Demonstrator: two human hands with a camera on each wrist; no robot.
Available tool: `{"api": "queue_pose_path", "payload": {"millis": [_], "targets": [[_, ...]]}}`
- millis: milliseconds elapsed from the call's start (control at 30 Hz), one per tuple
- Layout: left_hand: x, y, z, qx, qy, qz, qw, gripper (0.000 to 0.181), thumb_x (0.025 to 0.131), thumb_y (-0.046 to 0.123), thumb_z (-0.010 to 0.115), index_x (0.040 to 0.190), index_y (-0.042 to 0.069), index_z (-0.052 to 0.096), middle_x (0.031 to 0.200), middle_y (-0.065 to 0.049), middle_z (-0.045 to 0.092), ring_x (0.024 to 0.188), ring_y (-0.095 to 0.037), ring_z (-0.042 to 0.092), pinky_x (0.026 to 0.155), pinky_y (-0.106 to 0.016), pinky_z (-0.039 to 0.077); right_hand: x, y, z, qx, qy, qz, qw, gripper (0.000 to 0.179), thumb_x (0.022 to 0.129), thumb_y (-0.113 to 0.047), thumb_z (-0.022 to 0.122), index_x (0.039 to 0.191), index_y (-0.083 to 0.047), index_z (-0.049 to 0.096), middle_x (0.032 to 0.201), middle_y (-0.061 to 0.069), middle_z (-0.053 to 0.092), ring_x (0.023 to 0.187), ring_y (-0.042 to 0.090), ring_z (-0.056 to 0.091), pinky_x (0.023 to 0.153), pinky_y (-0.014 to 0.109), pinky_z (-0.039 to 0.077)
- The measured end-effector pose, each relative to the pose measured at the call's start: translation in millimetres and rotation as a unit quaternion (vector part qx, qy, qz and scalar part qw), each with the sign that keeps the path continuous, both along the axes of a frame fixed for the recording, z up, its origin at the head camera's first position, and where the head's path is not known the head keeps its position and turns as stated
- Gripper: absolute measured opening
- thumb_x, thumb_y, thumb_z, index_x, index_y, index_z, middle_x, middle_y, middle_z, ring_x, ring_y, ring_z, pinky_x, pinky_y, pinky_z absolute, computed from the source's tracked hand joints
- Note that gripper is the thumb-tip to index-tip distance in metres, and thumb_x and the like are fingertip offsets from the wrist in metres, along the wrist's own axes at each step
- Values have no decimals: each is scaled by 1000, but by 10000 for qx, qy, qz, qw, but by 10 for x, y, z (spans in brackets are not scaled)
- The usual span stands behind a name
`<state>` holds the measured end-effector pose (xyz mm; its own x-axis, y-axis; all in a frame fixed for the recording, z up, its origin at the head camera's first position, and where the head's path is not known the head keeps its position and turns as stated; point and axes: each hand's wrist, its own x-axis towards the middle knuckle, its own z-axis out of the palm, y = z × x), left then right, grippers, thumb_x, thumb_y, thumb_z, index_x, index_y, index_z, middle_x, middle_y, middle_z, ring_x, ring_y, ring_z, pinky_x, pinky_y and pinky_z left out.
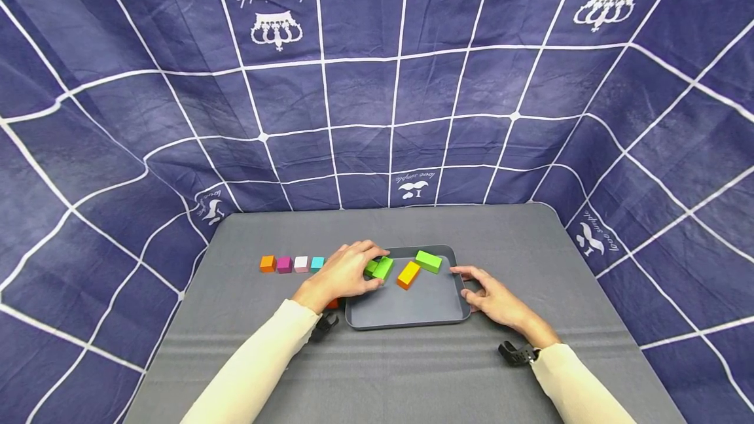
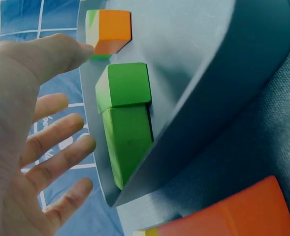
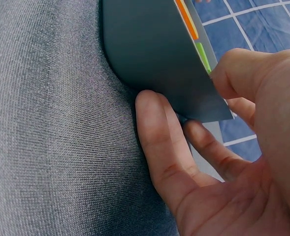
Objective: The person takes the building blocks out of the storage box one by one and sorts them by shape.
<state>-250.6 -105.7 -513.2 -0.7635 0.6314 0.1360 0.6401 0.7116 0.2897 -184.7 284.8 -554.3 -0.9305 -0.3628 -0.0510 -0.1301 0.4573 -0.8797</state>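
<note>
My left hand (image 1: 347, 273) hovers over the left side of a grey tray (image 1: 412, 324), its fingers spread apart and nothing between them. Beside its thumb and fingers lie two touching green blocks (image 2: 129, 84), along the tray's left wall. An orange block with a yellowish top (image 1: 409, 275) lies near the tray's middle, and a bright green block (image 1: 429, 261) is behind it to the right. At the tray's right side, my right hand (image 1: 497, 301) grips the edge. In the right wrist view one digit meets the rim and other fingers (image 3: 154, 123) press low on the outer wall.
Left of the tray stands a row of small cubes: orange (image 1: 268, 264), purple (image 1: 285, 265), white-pink (image 1: 301, 264) and cyan (image 1: 317, 264). A red-orange block (image 2: 243, 211) lies just outside the tray's left wall, partly hidden by my left arm. Blue checked cloth (image 1: 365, 97) encloses the grey table.
</note>
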Motion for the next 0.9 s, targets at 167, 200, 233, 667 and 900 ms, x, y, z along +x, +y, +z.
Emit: {"api": "queue_pose_path", "payload": {"millis": [167, 200, 233, 667, 900], "targets": [[-43, 32, -31, -80, -197, 25, 9998, 62, 100, 40, 93, 155, 20, 74, 148, -3, 75, 135, -25, 70, 111, -49, 58, 5, -15, 6, -55, 57, 24, 10000, 55, 112, -2, 70, 165, -2, 57, 160, 36, 58, 75, 10, 70, 75, 27, 65], [-48, 37, -38, -114, -222, 30, 9997, 62, 100, 40, 94, 155, 20, 74, 148, -3, 74, 135, -25, 70, 111, -49, 58, 6, -14, 5, -57, 58, 23, 10000, 55, 112, -2, 70, 165, -2, 57, 160, 36, 58, 75, 10, 70, 75, 27, 65], [-53, 43, -45, -138, -254, 32, 9996, 63, 99, 40, 94, 155, 20, 74, 148, -3, 74, 134, -25, 70, 111, -50, 58, 7, -13, 7, -52, 62, 32, 10000, 55, 112, -2, 70, 165, -2, 57, 160, 36, 58, 75, 10, 70, 74, 27, 65], [-88, 81, -72, -255, -454, 28, 9986, 63, 94, 31, 101, 151, 18, 78, 134, -3, 70, 120, -21, 68, 107, -46, 56, 5, -9, 12, -113, -42, 28, 9999, 57, 111, -1, 71, 166, -2, 57, 162, 36, 56, 76, 11, 69, 74, 27, 65], [-84, 91, -80, -343, -521, 95, 9980, 61, 96, 36, 100, 149, 18, 78, 140, -3, 73, 125, -23, 69, 113, -48, 57, 2, -13, 19, -126, -120, 15, 9998, 58, 111, 0, 71, 167, -3, 56, 164, 36, 56, 76, 11, 69, 75, 27, 64]]}}
